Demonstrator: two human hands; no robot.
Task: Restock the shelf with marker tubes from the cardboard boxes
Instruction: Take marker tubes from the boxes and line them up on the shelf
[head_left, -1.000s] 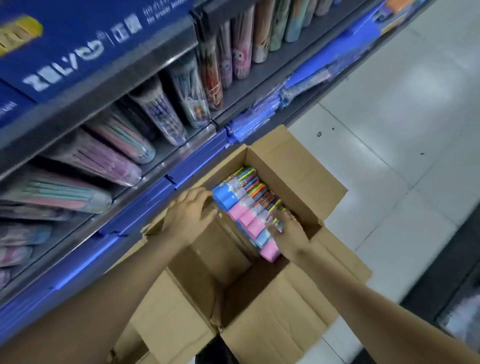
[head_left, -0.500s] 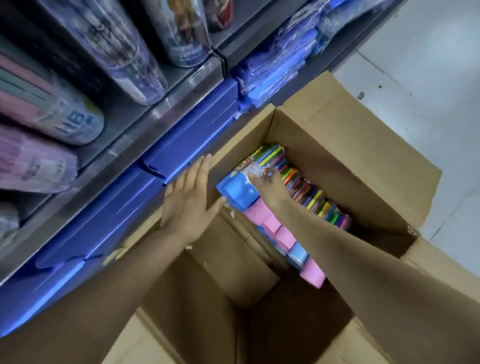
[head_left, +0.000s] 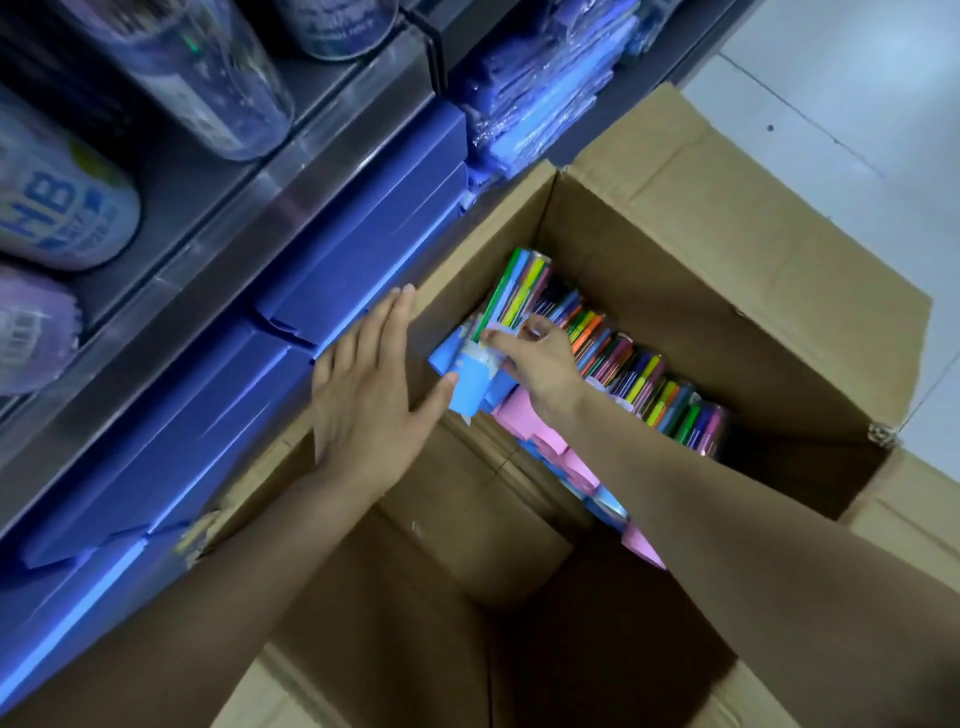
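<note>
An open cardboard box (head_left: 691, 270) stands on the floor against the shelf. Inside, a row of clear marker tubes (head_left: 644, 384) with blue and pink caps lies along its left side. My right hand (head_left: 540, 364) reaches into the box and grips the far-left tube (head_left: 514, 291), which is tilted up out of the row, blue cap toward me. My left hand (head_left: 369, 384) lies flat with straight fingers on the box's left wall, its thumb against the blue cap. The near half of the box holds nothing visible.
The shelf (head_left: 291, 197) on the left carries lying clear tubes (head_left: 208, 78) and an HB-labelled tube (head_left: 57, 208). Blue flat boxes (head_left: 343, 270) sit below, with blue plastic-wrapped packs (head_left: 540, 88) further along. White floor tiles (head_left: 857, 104) lie to the right.
The camera has come closer to the box. My right hand moved from the near end of the row to the far-left tube and lifted it. My left hand flattened on the box wall.
</note>
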